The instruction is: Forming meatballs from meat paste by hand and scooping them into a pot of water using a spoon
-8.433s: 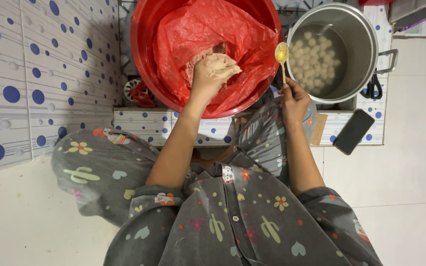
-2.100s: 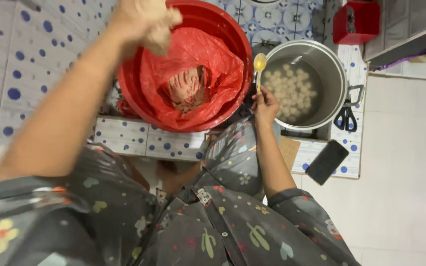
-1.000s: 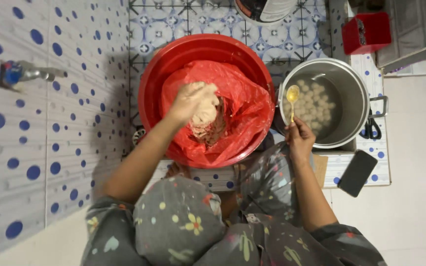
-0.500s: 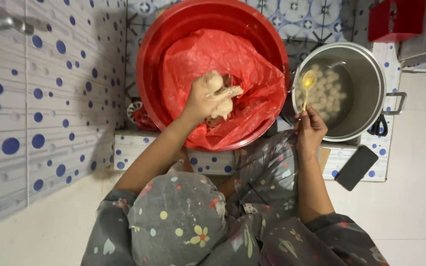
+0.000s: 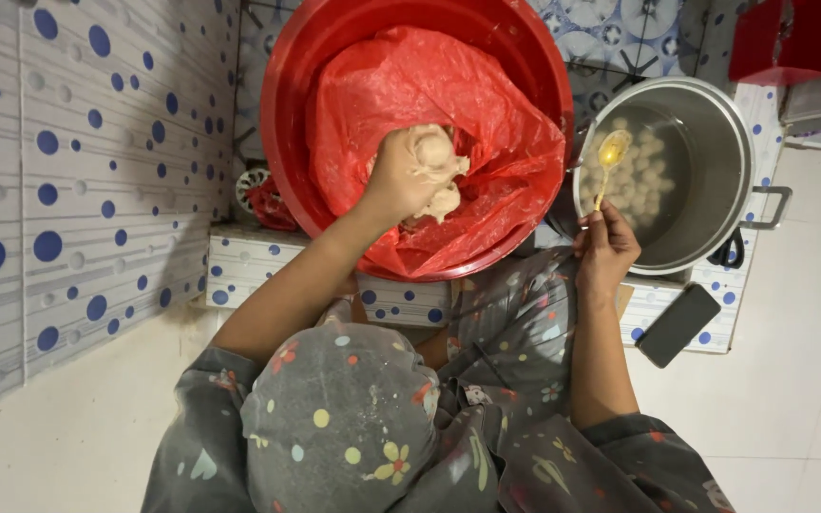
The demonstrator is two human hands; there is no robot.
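At the far left stands a white tiled wall with blue dots (image 5: 68,190). Next to it, on a low tiled ledge with blue dots (image 5: 239,271), sits a large round red plastic basin (image 5: 287,123). The basin is lined with a crumpled red plastic bag (image 5: 486,142), and in the middle of the bag lies a lump of pale beige dough (image 5: 444,199), soft and sticky, with an uneven surface.

The left hand (image 5: 401,180) is inside the basin. It is closed around a portion of this dough, and a rounded ball of dough (image 5: 429,147) sticks out at the top of the fist.

To the right of the basin stands a round steel pot with side handles (image 5: 724,161). It holds cloudy liquid, and many small pale dough balls (image 5: 643,176) float in it, close together.

The right hand (image 5: 605,252) is at the near rim of the pot. It is closed narrowly on the handle of a yellow spoon (image 5: 610,152), and the bowl of the spoon hangs above the liquid.

Right of this hand, a black flat phone (image 5: 678,325) lies on the ledge corner. At the top right is a red plastic box (image 5: 791,38).
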